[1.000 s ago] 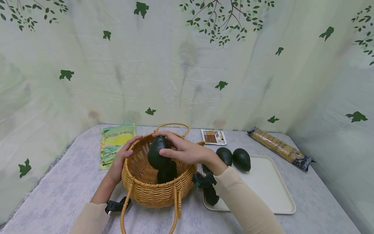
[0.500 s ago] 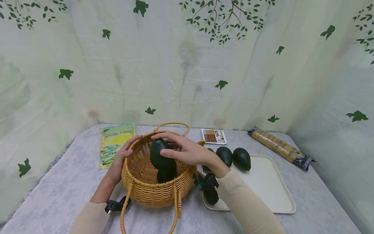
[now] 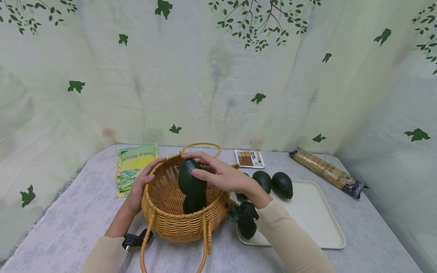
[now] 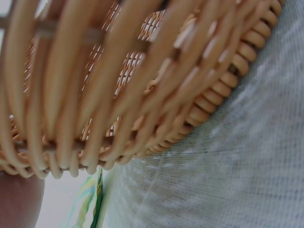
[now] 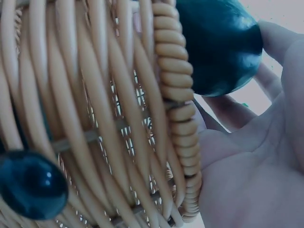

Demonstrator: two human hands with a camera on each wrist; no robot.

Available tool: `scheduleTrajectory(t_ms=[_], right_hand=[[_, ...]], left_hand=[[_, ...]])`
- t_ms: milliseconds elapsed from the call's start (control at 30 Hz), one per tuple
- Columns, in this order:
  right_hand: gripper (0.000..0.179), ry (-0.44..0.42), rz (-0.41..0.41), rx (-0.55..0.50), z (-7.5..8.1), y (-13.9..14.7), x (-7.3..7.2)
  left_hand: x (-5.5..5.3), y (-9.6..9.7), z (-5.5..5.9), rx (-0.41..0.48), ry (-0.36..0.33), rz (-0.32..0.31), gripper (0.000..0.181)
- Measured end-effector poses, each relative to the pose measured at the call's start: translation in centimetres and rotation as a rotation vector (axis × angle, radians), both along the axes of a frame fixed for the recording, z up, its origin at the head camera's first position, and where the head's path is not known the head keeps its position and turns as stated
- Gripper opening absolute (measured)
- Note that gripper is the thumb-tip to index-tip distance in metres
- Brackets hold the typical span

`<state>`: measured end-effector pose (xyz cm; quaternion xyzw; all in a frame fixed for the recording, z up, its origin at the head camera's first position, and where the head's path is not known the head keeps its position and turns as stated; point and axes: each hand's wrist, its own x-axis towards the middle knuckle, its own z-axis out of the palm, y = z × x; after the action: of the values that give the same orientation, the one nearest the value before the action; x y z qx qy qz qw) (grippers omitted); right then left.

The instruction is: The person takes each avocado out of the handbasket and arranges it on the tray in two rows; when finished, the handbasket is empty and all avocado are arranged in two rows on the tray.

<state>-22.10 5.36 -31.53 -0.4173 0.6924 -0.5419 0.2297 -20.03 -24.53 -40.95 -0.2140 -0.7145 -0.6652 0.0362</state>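
Observation:
My right hand [image 3: 222, 174] holds a dark green avocado [image 3: 191, 180] over the mouth of a wicker basket [image 3: 181, 227], thumb on its near side and fingers over the top. In the right wrist view, this avocado [image 5: 218, 47] shows beyond the thick woven rim, against the fingers. A second avocado [image 3: 194, 203] lies inside the basket, partly covered by the held one. My left hand [image 3: 140, 185] grips the basket's left rim, thumb over the edge. The left wrist view shows mostly basket weave [image 4: 114, 95] close up, with fingers largely hidden.
On the right, a cream tray [image 3: 314, 212] carries several more avocados [image 3: 282, 185], partly behind my right wrist. A yellow-green packet [image 3: 134, 167] lies left of the basket. Behind are a small white-brown packet [image 3: 250, 159] and a long noodle-like pack [image 3: 326, 170]. Basket handles extend front and back.
The right hand and its avocado have shifted slightly right over the basket, dipping and then rising a little. The left hand stays on the rim.

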Motion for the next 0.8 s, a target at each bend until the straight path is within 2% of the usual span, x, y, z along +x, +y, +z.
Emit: scheduleTrajectory(t_ms=[333, 800], right_hand=[[0.077, 0.125, 0.017, -0.021, -0.3, 0.2, 0.0], [0.098, 0.084, 0.029, -0.038, -0.2, 1.2, 1.2]], left_hand=[[0.0, 0.0, -0.1, -0.005, 0.002, 0.006, 0.055], [0.0, 0.1, 0.1, -0.008, -0.003, 0.010, 0.055]])
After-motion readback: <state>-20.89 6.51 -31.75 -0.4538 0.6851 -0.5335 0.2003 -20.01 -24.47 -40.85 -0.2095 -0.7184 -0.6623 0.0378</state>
